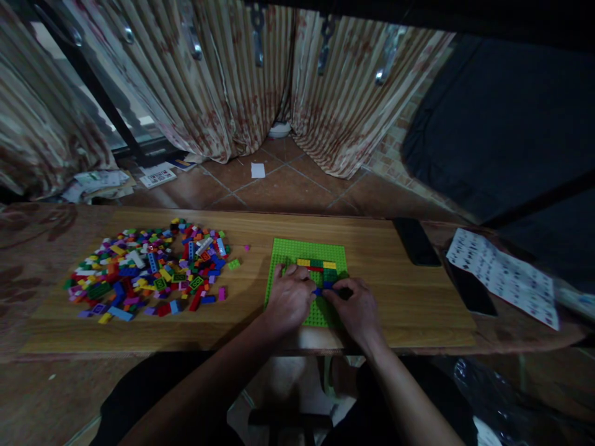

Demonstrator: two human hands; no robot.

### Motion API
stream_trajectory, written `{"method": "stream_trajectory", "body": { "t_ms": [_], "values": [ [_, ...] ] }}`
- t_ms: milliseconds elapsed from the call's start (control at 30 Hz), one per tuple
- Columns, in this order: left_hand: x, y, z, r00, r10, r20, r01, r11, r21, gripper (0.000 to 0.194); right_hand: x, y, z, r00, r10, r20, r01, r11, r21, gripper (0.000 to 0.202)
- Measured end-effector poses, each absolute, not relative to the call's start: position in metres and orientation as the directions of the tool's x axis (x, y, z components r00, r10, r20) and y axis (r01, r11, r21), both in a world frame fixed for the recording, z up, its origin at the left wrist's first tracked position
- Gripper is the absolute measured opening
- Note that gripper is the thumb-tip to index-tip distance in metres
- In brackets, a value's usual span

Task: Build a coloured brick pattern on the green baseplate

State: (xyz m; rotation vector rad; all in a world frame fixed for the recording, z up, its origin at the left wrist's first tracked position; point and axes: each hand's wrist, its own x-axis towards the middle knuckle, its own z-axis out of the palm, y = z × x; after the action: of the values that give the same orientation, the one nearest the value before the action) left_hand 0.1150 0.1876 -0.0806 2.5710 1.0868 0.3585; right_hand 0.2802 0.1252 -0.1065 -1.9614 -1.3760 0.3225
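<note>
A lime-green baseplate lies on the wooden board, with a low outline of yellow, green, red and blue bricks built on it. My left hand is over the left side of this build, its fingers curled and hiding part of it. From the right, my right hand reaches in with thumb and forefinger closed at the near edge of the build. Between the fingertips of both hands shows a blue brick, partly covered by them. Whether it is pressed fully onto the plate cannot be seen.
A wide pile of loose mixed bricks spreads over the left of the wooden board. A lime brick lies between pile and baseplate. On the right are a black phone, another dark flat object and a printed sheet.
</note>
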Motion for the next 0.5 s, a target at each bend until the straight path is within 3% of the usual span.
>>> {"method": "stream_trajectory", "body": {
  "t_ms": [200, 367, 500],
  "values": [
    [0.114, 0.184, -0.080, 0.678, 0.724, 0.129, 0.644, -0.669, 0.371, 0.011, 0.283, 0.126, -0.103, 0.416, 0.900, 0.128, 0.664, -0.204, -0.720, 0.032],
    [0.101, 0.191, -0.067, 0.596, 0.792, 0.134, 0.682, -0.587, 0.436, 0.010, 0.290, 0.125, -0.104, 0.482, 0.873, 0.075, 0.566, -0.245, -0.787, 0.037],
    [0.086, 0.201, -0.058, 0.582, 0.797, 0.162, 0.672, -0.583, 0.457, 0.012, 0.287, 0.121, -0.095, 0.415, 0.882, 0.225, 0.602, -0.081, -0.794, 0.028]
  ]
}}
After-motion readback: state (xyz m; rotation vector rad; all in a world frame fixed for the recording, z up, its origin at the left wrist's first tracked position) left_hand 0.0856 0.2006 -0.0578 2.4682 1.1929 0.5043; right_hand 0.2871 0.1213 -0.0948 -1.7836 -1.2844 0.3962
